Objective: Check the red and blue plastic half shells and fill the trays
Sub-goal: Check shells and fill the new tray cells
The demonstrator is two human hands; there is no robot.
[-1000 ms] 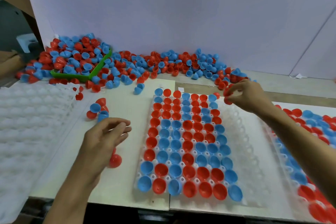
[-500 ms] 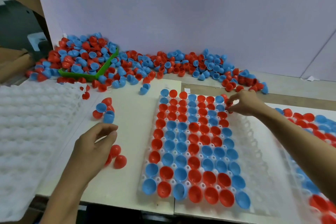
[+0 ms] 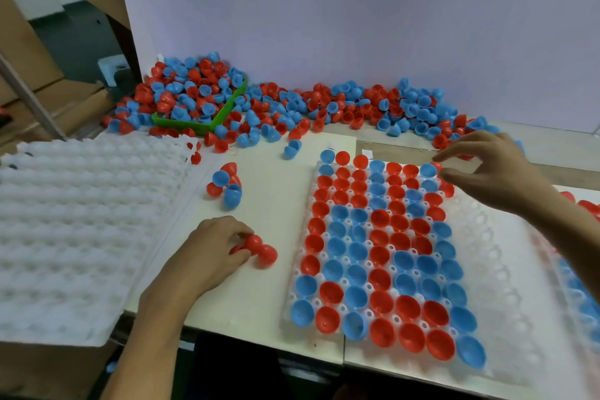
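A white tray [image 3: 506, 269] lies in the middle of the table, most of its pockets filled with red and blue half shells [image 3: 376, 237]; its right-hand columns are bare. My left hand [image 3: 207, 256] rests on the table left of the tray and pinches a red half shell [image 3: 253, 242], with a second red shell [image 3: 268, 256] touching it. My right hand [image 3: 487, 169] hovers over the tray's far right corner with thumb and fingers spread, just above a red shell [image 3: 448, 189] in the outer filled column.
A long pile of loose shells [image 3: 324, 104] runs along the back wall, partly inside a green bin [image 3: 194, 125]. A few loose shells [image 3: 225, 185] lie left of the tray. Stacked white trays [image 3: 81, 221] sit at left; another filled tray [image 3: 584, 208] shows at the right edge.
My left hand dropped onto the two red shells and took one between its fingers. My right hand let go at the tray's far corner and spread its fingers.
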